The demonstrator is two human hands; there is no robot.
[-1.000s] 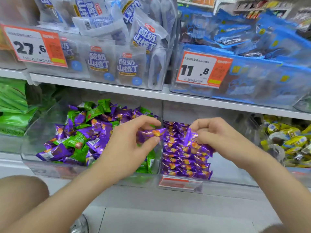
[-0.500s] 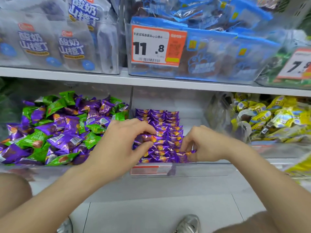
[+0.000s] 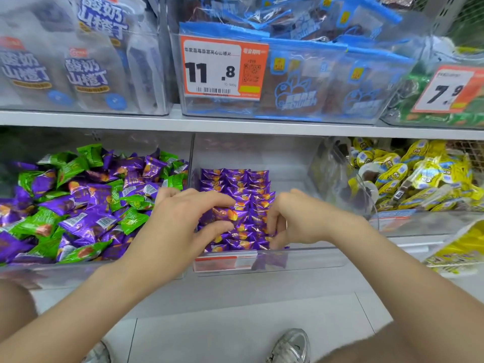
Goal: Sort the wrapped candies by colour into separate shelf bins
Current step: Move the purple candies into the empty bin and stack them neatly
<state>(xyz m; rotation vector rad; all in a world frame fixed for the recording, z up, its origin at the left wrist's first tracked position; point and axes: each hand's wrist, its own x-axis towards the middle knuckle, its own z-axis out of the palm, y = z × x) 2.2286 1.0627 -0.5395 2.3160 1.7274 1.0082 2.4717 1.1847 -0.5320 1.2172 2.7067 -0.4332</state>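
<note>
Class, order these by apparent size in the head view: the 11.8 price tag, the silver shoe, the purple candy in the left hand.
1. 11.8 price tag
2. silver shoe, cut off at the frame edge
3. purple candy, partly covered by the left hand

Both grips lowered into middle bin [image 3: 314,260].
Left grip [image 3: 183,224] has brought its purple candy [image 3: 222,214] from the mixed bin's [image 3: 78,268] edge onto the purple rows [image 3: 235,179]; right grip [image 3: 301,221] has sunk, fingers [image 3: 277,218] tucked into the front row.

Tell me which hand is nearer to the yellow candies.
Right. The right hand is in the purple bin beside the yellow candies; the left hand lies farther, near the mixed pile.
</note>
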